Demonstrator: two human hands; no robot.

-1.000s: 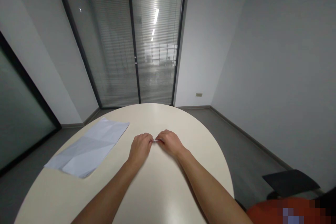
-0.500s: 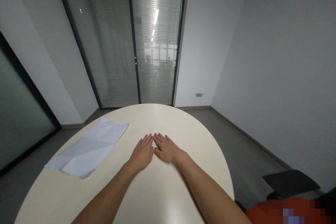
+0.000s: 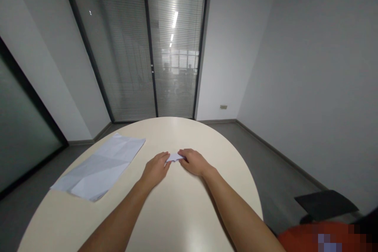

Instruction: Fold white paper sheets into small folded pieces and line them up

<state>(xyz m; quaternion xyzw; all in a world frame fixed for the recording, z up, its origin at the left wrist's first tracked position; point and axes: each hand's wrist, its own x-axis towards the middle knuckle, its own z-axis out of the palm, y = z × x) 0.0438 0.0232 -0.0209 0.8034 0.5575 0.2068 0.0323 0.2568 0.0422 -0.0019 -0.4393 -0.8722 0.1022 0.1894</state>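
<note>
Paper (image 3: 175, 158) between fingers (image 3: 185, 152), inside table edge (image 3: 174, 118)

A round cream table (image 3: 224, 145) stood on a dark grey floor (image 3: 283, 189), with a pale sheen on its near part. Beyond it, slatted blinds (image 3: 126, 78) lined glass panes (image 3: 177, 98) in a dark frame (image 3: 149, 27), where strip lights (image 3: 175, 19) showed on the right, and pale walls (image 3: 319, 78) met a skirting board (image 3: 280, 154). A greenish glass panel (image 3: 23, 126) stood at left, a flat black piece of furniture (image 3: 326, 204) at lower right.
</note>
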